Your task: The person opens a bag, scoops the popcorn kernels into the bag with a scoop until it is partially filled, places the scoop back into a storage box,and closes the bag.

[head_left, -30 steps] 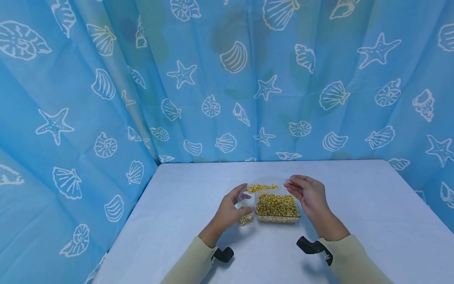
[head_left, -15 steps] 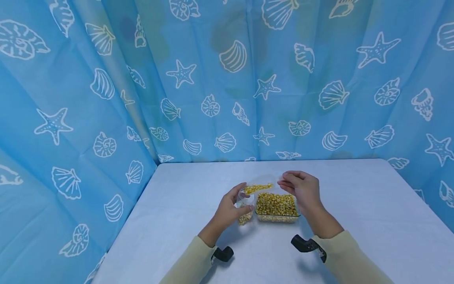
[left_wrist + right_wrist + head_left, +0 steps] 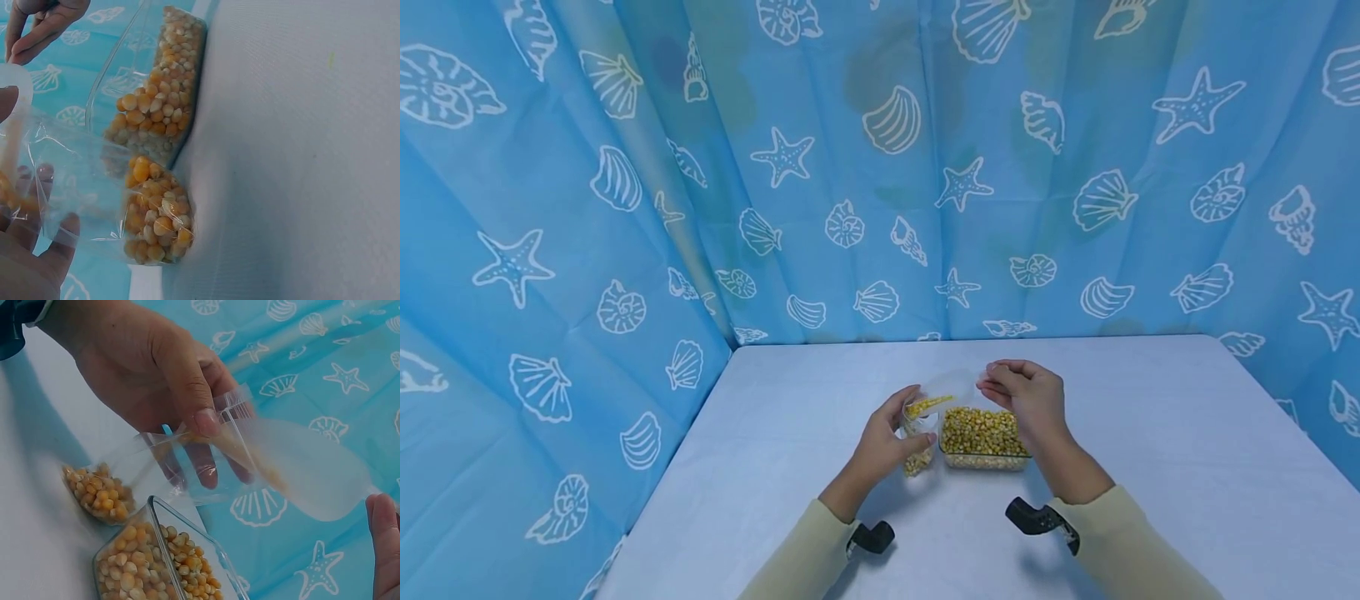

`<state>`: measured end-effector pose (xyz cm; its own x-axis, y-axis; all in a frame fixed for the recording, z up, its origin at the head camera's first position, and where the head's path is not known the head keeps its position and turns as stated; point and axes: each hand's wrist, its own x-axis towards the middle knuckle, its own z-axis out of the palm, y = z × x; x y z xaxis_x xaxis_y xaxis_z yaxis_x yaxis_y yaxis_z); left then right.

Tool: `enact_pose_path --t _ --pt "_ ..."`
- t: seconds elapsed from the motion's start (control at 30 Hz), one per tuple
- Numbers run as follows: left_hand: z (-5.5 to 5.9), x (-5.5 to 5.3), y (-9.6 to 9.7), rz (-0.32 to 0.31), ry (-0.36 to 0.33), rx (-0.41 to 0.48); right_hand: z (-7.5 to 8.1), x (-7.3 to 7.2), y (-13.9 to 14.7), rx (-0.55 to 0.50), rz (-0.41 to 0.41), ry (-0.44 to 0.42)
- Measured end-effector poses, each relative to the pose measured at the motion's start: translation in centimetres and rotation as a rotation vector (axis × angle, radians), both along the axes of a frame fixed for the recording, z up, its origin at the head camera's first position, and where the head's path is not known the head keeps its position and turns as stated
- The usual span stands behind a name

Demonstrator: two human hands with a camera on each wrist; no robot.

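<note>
My left hand point(image 3: 880, 446) holds a clear plastic bag point(image 3: 87, 187) by its opening, thumb on one side and fingers behind. Yellow corn kernels point(image 3: 159, 219) fill the bag's bottom. A translucent plastic scoop point(image 3: 312, 469) slants down into the bag's mouth, a thin line of kernels along its lower side. My right hand point(image 3: 1030, 400) pinches the scoop's far end with thumb and fingers, above the glass container point(image 3: 987, 461). That rectangular container stands just right of the bag and holds many corn kernels point(image 3: 981, 429).
A white-covered table point(image 3: 760, 467) lies beneath everything. Behind it and on the left hangs a blue curtain point(image 3: 820, 225) with shell and starfish prints. Each wrist wears a black camera mount point(image 3: 1037, 517).
My right hand has moved left with the scoop, which slopes more toward the bag. Kernels on it have slid left into the bag's mouth, leaving fewer. The left hand stays nearly still.
</note>
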<state>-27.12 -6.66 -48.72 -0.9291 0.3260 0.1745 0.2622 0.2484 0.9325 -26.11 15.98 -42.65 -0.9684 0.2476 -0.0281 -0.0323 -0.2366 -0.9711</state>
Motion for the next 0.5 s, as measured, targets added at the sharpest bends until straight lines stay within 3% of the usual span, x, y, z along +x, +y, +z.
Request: enact_pose_path --t 0.5 --pt "0.30 0.19 0.01 -0.006 0.013 0.006 -0.04 0.20 0.02 -0.022 0.008 0.044"
